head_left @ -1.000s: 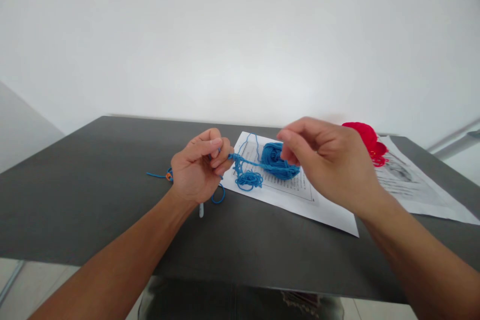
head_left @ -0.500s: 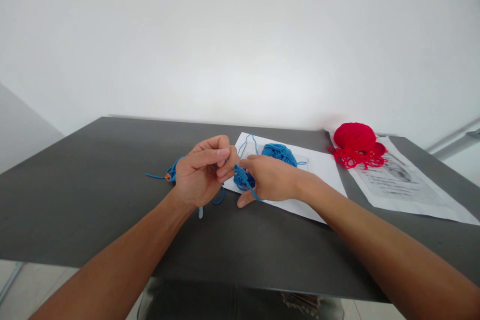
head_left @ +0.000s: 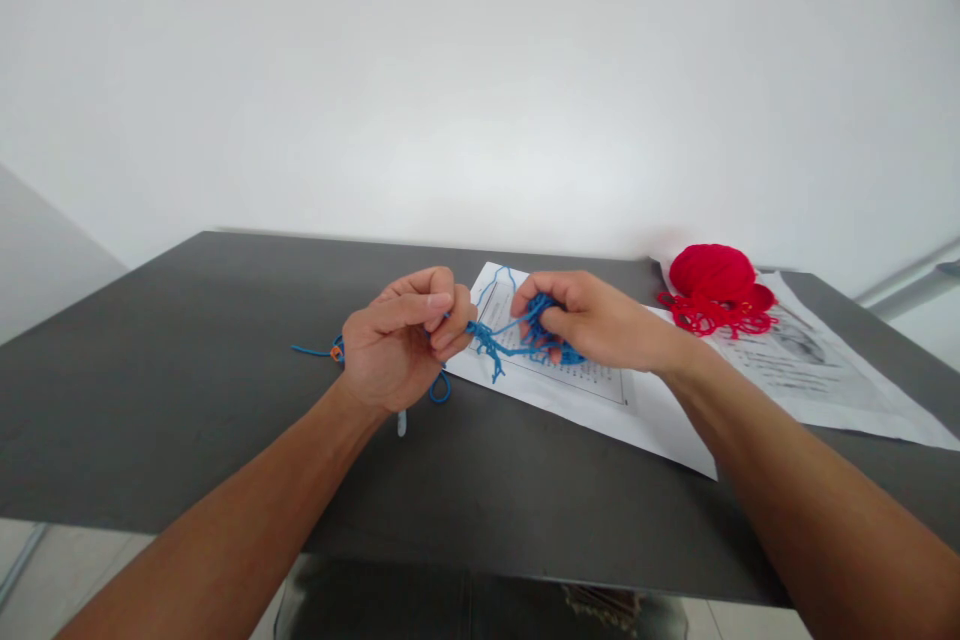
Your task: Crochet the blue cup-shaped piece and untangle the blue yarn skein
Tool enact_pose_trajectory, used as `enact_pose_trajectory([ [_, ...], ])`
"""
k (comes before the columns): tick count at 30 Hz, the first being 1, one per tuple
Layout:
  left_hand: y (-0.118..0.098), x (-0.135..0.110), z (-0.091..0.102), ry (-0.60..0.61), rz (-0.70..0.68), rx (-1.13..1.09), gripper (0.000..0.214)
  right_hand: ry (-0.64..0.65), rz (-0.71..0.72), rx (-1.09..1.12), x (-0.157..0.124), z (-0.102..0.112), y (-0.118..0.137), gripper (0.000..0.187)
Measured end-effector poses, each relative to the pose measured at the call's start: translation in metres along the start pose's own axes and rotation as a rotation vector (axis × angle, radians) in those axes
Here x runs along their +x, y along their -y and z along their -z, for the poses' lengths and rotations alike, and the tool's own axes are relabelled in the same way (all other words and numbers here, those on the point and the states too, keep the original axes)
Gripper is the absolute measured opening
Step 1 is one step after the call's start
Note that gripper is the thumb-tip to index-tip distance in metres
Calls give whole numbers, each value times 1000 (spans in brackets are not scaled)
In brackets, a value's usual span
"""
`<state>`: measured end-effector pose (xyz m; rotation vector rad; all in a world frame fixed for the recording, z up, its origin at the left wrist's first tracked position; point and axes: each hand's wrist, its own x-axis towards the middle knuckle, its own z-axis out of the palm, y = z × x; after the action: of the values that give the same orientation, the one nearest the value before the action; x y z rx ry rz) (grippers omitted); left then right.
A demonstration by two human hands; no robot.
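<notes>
With thumb and fingers pinched together, my left hand (head_left: 405, 340) holds one end of a knotted length of blue yarn (head_left: 484, 335). My right hand (head_left: 600, 325) is closed around a bunch of blue yarn (head_left: 536, 320) above the printed sheet (head_left: 660, 410). Strands run between the two hands. Below my left wrist the pale end of a thin rod (head_left: 402, 423) sticks out; the remainder is hidden. A small orange piece (head_left: 337, 352) with blue yarn around it shows just left of my left hand. A loose blue loop (head_left: 440, 387) hangs beneath the fingers.
A ball of red yarn (head_left: 712, 272) and a tangle of red yarn (head_left: 694, 315) rest on a second printed sheet (head_left: 847, 390) at the right. The dark table (head_left: 187, 370) meets a white wall (head_left: 450, 100) at the back.
My right hand has moved right, away from my left hand, and has closed on the blue yarn. Strands now stretch between the hands. The printed sheet has shifted slightly; my left hand has stayed nearly still.
</notes>
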<state>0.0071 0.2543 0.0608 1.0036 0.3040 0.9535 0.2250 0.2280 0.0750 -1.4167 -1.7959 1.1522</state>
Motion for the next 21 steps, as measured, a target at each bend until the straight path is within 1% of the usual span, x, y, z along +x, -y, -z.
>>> enact_pose_trajectory([
  [2,0,0,1,5,-1,5,36,-127,17,105,-4,10,3,28],
  [4,0,0,1,8,-6,7,38,-226,63,215,-10,21,8,25],
  [7,1,-1,3,5,-4,5,39,-286,142,364,-22,34,17,14],
  [9,1,-1,3,3,-2,-3,39,-276,169,424,-28,36,20,4],
  [10,1,0,2,2,0,-7,38,-262,173,439,-30,36,21,7],
  [13,1,0,1,-1,7,-15,38,-219,184,448,-33,30,21,47],
  [14,1,0,1,-3,10,-17,38,-207,188,441,-32,27,20,56],
  [16,1,-1,1,-3,13,-20,39,-185,190,401,-30,18,17,64],
  [18,0,-2,1,3,21,-19,40,-164,184,322,-26,8,16,61],
  [21,0,-3,1,11,32,-15,41,-136,211,178,-20,-8,16,46],
])
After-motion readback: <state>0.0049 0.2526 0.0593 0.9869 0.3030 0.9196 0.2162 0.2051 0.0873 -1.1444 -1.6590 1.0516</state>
